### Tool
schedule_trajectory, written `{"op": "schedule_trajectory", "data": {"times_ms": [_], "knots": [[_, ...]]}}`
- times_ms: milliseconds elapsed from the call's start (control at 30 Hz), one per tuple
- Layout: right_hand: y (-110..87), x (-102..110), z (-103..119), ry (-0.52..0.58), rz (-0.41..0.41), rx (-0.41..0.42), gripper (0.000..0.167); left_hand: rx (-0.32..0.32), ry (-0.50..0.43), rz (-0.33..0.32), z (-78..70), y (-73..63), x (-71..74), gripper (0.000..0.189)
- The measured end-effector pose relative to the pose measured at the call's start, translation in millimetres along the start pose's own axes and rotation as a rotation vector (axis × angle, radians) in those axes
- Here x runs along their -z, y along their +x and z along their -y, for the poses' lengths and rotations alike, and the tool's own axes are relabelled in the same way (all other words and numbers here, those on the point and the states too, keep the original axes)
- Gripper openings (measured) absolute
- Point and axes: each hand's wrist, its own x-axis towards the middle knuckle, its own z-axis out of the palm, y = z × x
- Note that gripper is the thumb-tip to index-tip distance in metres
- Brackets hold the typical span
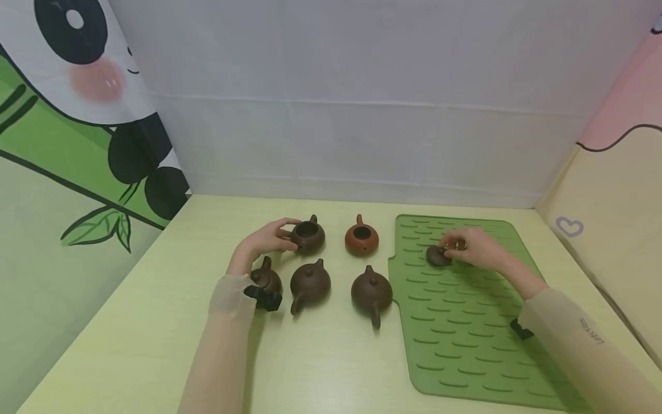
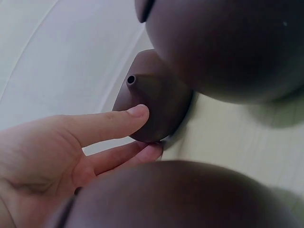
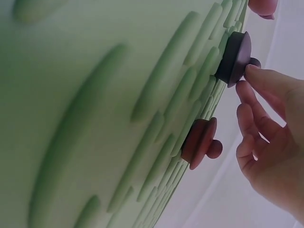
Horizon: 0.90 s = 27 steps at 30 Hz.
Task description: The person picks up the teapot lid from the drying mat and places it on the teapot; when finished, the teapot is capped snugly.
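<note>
My left hand [image 1: 264, 239] holds the side of a lidless dark brown teapot [image 1: 310, 244] at the back of the table. In the left wrist view, the thumb [image 2: 135, 114] lies on the pot's body just below its spout [image 2: 135, 85], with other fingertips near its base. Over on the green mat [image 1: 465, 339], my right hand [image 1: 476, 248] pinches the knob of a dark teapot lid [image 1: 437, 257]. The right wrist view has this dark lid [image 3: 236, 59] upright at the mat's surface, near a reddish lid [image 3: 199, 142], which my hand hides in the head view.
A lidless reddish-brown teapot [image 1: 362, 246] stands right of the held pot. In front are lidded dark teapots: one [image 1: 269, 279] partly behind my left wrist, another [image 1: 310, 284] beside it, and a third [image 1: 371, 292] by the mat's left edge. A pale wall [image 1: 362, 149] rises behind the table.
</note>
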Motion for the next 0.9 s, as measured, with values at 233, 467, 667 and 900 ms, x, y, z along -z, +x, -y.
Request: {"op": "schedule_trajectory", "data": {"times_ms": [233, 467, 667, 900], "knots": [[0.4, 0, -2, 0.012, 0.011, 0.008, 0.018, 0.006, -0.008, 0.000, 0.8, 0.9, -0.5, 0.068], [2.2, 3, 0, 0.036, 0.045, 0.020, 0.017, 0.020, -0.016, -0.004, 2.2, 1.8, 0.0, 0.069], [8.1, 8, 5, 0.037, 0.050, 0.037, 0.015, 0.043, -0.031, 0.001, 0.2, 2.2, -0.2, 0.069], [23.1, 16, 19, 0.039, 0.003, 0.049, 0.014, 0.054, -0.032, -0.002, -2.3, 1.5, 1.4, 0.070]]}}
